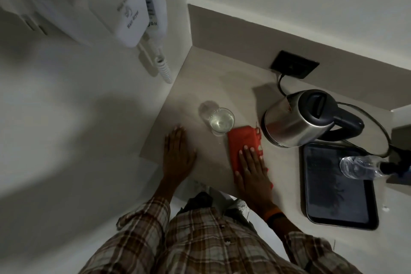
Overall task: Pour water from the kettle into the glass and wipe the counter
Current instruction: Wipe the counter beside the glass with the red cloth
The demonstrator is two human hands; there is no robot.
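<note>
On the pale counter [222, 87], a red cloth [241, 143] is lying flat, and the right hand [253, 173] is pressing down on its near part. The fingers [245, 154] of that hand are lying straight and a little spread on top of the cloth, not curled around it. The left hand [178, 153] is resting flat on the counter near its left edge, with its fingers straight and close together, holding nothing. Between the two hands and a bit farther back, the glass [221, 120] is standing upright with water in it. The far corner of the cloth is sitting just beside the glass. To the right of the cloth, the shiny metal kettle [295, 118] is standing near the cloth, with its dark lid shut and its black handle pointing right. A dark tray [338, 196] is lying in front of the kettle, and a clear plastic bottle [360, 167] is sitting at its far right corner. A white hair dryer [138, 6] is hanging on the left wall.
</note>
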